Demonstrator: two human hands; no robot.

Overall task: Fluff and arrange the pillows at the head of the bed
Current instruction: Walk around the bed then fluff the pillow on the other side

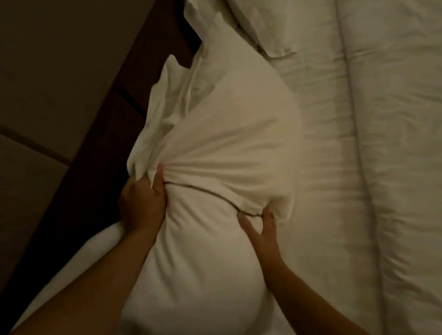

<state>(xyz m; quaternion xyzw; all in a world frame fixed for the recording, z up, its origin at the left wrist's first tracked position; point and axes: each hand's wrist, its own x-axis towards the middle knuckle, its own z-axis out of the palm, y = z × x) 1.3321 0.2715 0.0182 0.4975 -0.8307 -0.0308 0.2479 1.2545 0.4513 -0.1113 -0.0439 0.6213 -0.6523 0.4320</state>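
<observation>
A plump white pillow [213, 146] lies lengthwise along the head of the bed, partly inside its white pillowcase, whose open hem crosses the middle of the pillow. My left hand [141, 200] is clenched on a bunch of pillowcase cloth at the pillow's left edge, and the fabric pulls into tight folds from there. My right hand [262, 230] rests on the pillow just below the hem at its right side, fingers spread, fingertips at the hem. A second white pillow [250, 14] lies further along the head of the bed, at the top of the view.
A dark wooden headboard [103, 160] runs diagonally on the left, with a beige wall [27, 76] behind it. The white duvet [398, 153] covers the mattress on the right, with a long fold running down it. The room is dim.
</observation>
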